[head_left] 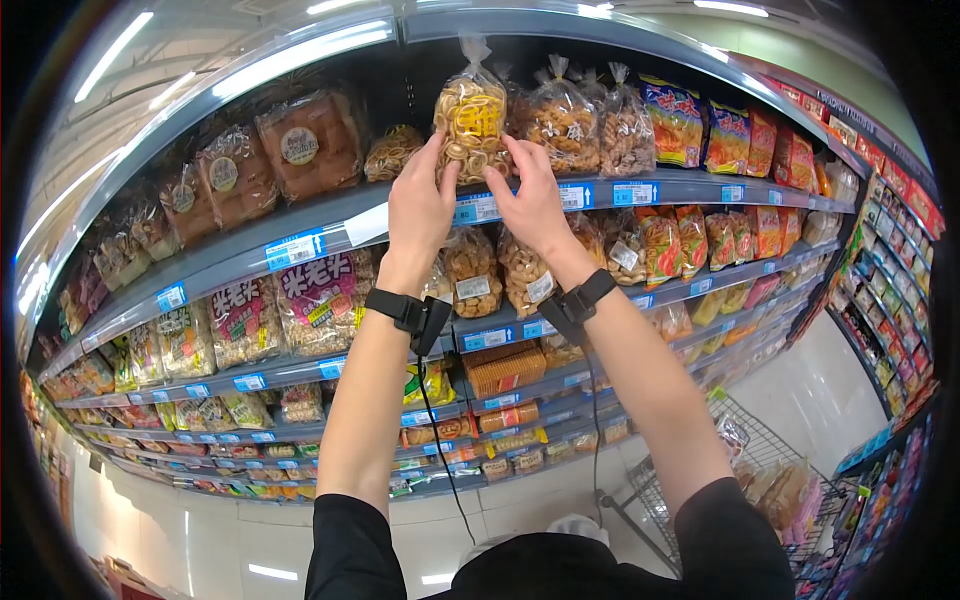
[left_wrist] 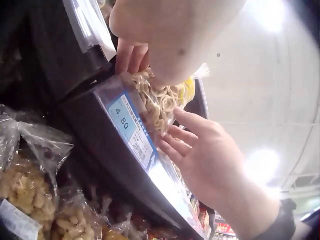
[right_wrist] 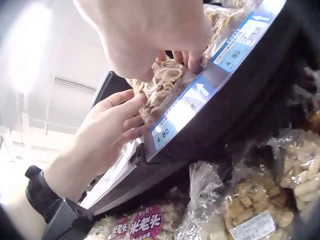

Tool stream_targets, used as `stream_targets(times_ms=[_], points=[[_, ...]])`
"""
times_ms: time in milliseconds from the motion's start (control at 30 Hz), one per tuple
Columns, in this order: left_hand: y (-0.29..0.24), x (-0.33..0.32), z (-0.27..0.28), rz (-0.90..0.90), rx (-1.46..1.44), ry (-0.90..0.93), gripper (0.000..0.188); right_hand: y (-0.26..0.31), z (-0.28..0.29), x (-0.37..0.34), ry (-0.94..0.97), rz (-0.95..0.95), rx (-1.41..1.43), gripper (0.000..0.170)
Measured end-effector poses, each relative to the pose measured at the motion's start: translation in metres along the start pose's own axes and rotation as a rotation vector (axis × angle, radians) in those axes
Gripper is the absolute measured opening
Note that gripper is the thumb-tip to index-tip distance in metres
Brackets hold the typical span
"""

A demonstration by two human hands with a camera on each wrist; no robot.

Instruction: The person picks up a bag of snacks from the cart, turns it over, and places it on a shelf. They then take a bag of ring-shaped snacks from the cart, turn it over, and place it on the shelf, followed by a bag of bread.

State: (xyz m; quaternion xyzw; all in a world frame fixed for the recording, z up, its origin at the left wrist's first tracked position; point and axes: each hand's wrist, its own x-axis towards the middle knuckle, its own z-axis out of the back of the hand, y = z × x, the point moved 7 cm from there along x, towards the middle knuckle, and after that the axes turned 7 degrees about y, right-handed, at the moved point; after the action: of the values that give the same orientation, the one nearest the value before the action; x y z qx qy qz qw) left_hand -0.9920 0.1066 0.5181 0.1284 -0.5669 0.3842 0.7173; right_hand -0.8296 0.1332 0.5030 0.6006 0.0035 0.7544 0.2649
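A clear plastic bag of ring-shaped snacks (head_left: 472,112), with yellow print and a gathered top, stands upright at the upper shelf's front edge. My left hand (head_left: 420,198) grips its lower left side, thumb in front. From the other side, my right hand (head_left: 535,200) holds the lower right, thumb on the front and fingers along the side. In the left wrist view, the pale rings (left_wrist: 161,102) show through the film between both hands. The right wrist view shows my left fingers reaching around the bag's side, close above the price strip (right_wrist: 182,111).
Bags of twisted snacks (head_left: 565,125) stand right of the held bag, and packaged brown bread (head_left: 308,145) to the left. Lower shelves carry more bagged snacks (head_left: 474,270). A wire shopping cart (head_left: 745,420) with goods stands at lower right. Cables hang from both wrist cameras.
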Motion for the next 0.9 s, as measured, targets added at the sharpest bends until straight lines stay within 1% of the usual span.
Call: stream_targets(times_ms=[67,133,200,233,267,300,333,400,433,467,500,533,600,633,667,700,733,767,833,867,900], points=[[0.004,0.003,-0.005,0.029,0.047,0.033,0.040,-0.003,-0.004,-0.001,0.015,-0.033,-0.030,0.051],[0.008,0.006,-0.012,0.054,0.091,0.063,0.040,-0.001,-0.011,-0.001,-0.023,0.008,-0.127,0.054],[0.018,0.007,-0.023,0.141,0.144,0.150,0.038,-0.001,-0.015,-0.002,-0.008,-0.002,-0.127,0.055],[0.020,0.007,-0.027,0.139,0.142,0.154,0.038,0.002,-0.015,-0.003,0.008,-0.002,-0.169,0.056],[0.018,0.007,-0.027,0.079,0.126,0.109,0.038,0.004,-0.016,-0.003,0.024,-0.001,-0.211,0.058],[0.012,0.008,-0.024,0.020,0.109,0.066,0.038,0.002,-0.017,-0.005,0.046,-0.023,-0.178,0.060],[0.009,0.009,-0.026,0.011,0.105,0.070,0.038,0.002,-0.016,-0.006,0.037,-0.025,-0.184,0.060],[0.000,0.006,-0.028,-0.027,0.094,0.064,0.038,0.009,-0.016,-0.011,0.040,0.051,-0.531,0.061],[-0.002,0.004,-0.030,-0.035,0.082,0.077,0.038,0.007,-0.016,-0.013,0.084,0.035,-0.501,0.063],[-0.004,0.003,-0.031,-0.035,0.144,0.053,0.039,0.004,-0.015,-0.015,0.077,0.017,-0.514,0.063],[-0.007,0.002,-0.031,-0.037,0.203,0.028,0.040,0.005,-0.016,-0.017,0.079,0.055,-0.520,0.064],[-0.010,0.001,-0.034,-0.047,0.183,0.041,0.040,0.005,-0.017,-0.019,0.082,0.093,-0.529,0.065],[-0.009,-0.001,-0.033,0.038,0.263,0.049,0.039,0.002,-0.017,-0.022,0.111,0.084,-0.540,0.067],[-0.007,-0.001,-0.035,0.092,0.185,0.111,0.043,0.002,-0.018,-0.023,0.123,0.103,-0.532,0.068],[-0.006,-0.005,-0.038,0.093,0.170,0.112,0.043,0.003,-0.019,-0.025,0.134,0.125,-0.523,0.069],[-0.010,-0.008,-0.036,0.035,0.201,0.026,0.045,0.002,-0.020,-0.028,0.176,0.107,-0.492,0.073],[-0.022,-0.010,-0.029,-0.024,0.236,-0.061,0.047,0.005,-0.015,-0.032,0.177,0.107,-0.500,0.073],[-0.033,-0.017,-0.025,-0.047,0.206,-0.036,0.049,0.008,-0.010,-0.039,0.195,0.085,-0.404,0.074],[-0.058,-0.039,-0.018,-0.060,0.160,-0.048,0.049,0.010,0.008,-0.063,0.193,0.034,-0.246,0.075],[-0.069,-0.054,-0.019,-0.064,0.116,-0.057,0.049,0.010,0.022,-0.082,0.158,-0.003,-0.190,0.072],[-0.077,-0.071,-0.023,-0.061,0.070,-0.055,0.048,0.004,0.035,-0.106,0.141,-0.084,-0.131,0.070]])
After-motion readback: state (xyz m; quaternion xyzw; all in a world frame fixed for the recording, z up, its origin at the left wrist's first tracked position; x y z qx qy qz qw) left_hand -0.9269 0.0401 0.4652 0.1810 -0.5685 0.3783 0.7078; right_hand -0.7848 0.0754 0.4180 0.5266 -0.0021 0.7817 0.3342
